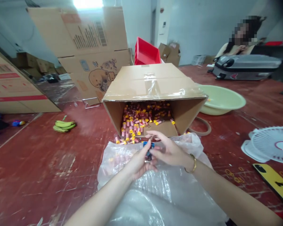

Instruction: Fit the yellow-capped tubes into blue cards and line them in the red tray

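Observation:
My left hand is closed around a small dark container with a blue top, its thumb along the side. From the right, my right hand closes on the same container, its thumb against it and its fingers arched over the top. Fingers hide much of the container. Both hands are above a translucent plastic sheet or bag. Just beyond them a cardboard box lies on its side, its opening toward me. Many small pink bottles with yellow caps lie inside and spill over its lip.
A pale green basin stands right of the box, near a white fan grille and a yellow phone. Bananas lie left. Large cartons and a red crate stand behind. A person sits beyond a grey suitcase.

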The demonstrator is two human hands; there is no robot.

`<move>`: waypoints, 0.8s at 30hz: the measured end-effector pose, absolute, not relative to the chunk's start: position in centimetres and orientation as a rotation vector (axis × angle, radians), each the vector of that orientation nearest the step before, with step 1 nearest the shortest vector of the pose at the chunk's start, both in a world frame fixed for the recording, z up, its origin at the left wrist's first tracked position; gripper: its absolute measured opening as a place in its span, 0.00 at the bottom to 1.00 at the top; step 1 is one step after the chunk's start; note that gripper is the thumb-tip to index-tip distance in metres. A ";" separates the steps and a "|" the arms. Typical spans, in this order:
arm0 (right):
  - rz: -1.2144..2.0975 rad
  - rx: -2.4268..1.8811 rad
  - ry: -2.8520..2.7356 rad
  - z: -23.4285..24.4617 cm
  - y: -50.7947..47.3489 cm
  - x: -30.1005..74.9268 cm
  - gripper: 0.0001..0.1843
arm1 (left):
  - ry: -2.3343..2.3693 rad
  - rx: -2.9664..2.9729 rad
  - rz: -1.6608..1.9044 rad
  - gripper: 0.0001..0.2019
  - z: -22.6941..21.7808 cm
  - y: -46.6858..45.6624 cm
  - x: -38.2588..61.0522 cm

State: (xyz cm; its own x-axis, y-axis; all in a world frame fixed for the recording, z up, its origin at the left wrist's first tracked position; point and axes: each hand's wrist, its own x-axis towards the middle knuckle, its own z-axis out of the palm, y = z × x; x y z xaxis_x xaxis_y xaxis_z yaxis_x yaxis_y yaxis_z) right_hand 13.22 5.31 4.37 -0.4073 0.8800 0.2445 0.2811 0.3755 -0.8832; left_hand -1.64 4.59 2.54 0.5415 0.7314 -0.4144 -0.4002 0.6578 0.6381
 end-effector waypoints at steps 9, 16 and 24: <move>0.822 -0.944 -2.245 2.5 4.5 10.5 0.44 | 0.935 0.430 0.912 0.03 1.5 4.0 -3.9; 1.049 -1.298 -1.931 -2.7 12.9 8.4 0.11 | 1.059 0.581 0.812 0.19 0.9 3.6 -7.2; 1.111 -1.342 -1.832 -5.3 16.1 5.3 0.14 | 1.154 0.588 0.898 0.20 -0.3 3.4 -7.0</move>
